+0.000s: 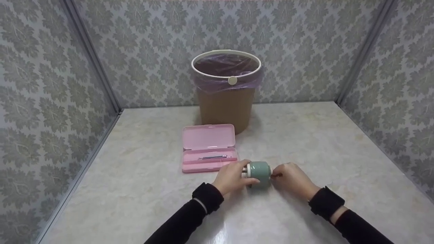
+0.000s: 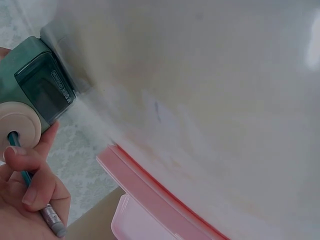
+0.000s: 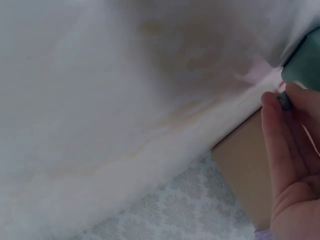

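Note:
A green pencil sharpener (image 1: 259, 171) lies between my two hands, with a dark see-through shavings drawer (image 2: 46, 86) in its side. My left hand (image 1: 232, 177) grips the sharpener from the left, fingers on either side of its body. In the left wrist view the same hand also holds a teal pencil (image 2: 25, 176), whose tip is hidden inside the round cream front (image 2: 22, 119). At the sharpener's other end, my right hand (image 1: 292, 179) pinches the small green crank knob (image 3: 284, 101) between thumb and fingertip.
An open pink pencil case (image 1: 200, 166) with a silvery pen (image 1: 214, 157) inside lies just left of the sharpener. Behind it stands a brown bin (image 1: 223, 108) lined with a purple bag. Patterned panels (image 1: 162, 61) enclose the marbled table (image 1: 135, 196).

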### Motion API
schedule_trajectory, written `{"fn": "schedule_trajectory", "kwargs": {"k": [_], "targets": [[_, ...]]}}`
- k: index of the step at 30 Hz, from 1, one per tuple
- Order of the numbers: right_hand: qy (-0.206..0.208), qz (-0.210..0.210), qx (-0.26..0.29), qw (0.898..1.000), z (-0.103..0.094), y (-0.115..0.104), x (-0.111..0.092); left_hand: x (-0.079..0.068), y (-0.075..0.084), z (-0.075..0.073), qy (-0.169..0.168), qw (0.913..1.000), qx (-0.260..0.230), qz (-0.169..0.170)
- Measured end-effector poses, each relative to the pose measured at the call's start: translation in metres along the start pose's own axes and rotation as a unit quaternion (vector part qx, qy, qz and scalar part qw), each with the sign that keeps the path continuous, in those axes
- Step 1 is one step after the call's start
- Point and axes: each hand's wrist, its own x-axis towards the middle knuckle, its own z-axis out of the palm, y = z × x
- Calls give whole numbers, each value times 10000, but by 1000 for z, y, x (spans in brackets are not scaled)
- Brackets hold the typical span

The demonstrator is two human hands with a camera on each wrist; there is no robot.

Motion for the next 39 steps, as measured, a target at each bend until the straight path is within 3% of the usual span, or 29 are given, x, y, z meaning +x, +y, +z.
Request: {"fn": "schedule_trajectory", "kwargs": {"k": [14, 23, 39], "targets": [[4, -378, -53, 9993, -1, -4, -10, -1, 4, -1, -83, 9999, 49, -82], [-42, -387, 77, 9992, 0, -6, -14, -3, 4, 2, 0, 9999, 102, -96], [171, -1074, 34, 9941, -2, -3, -16, -5, 3, 2, 91, 9998, 173, -94]]}}
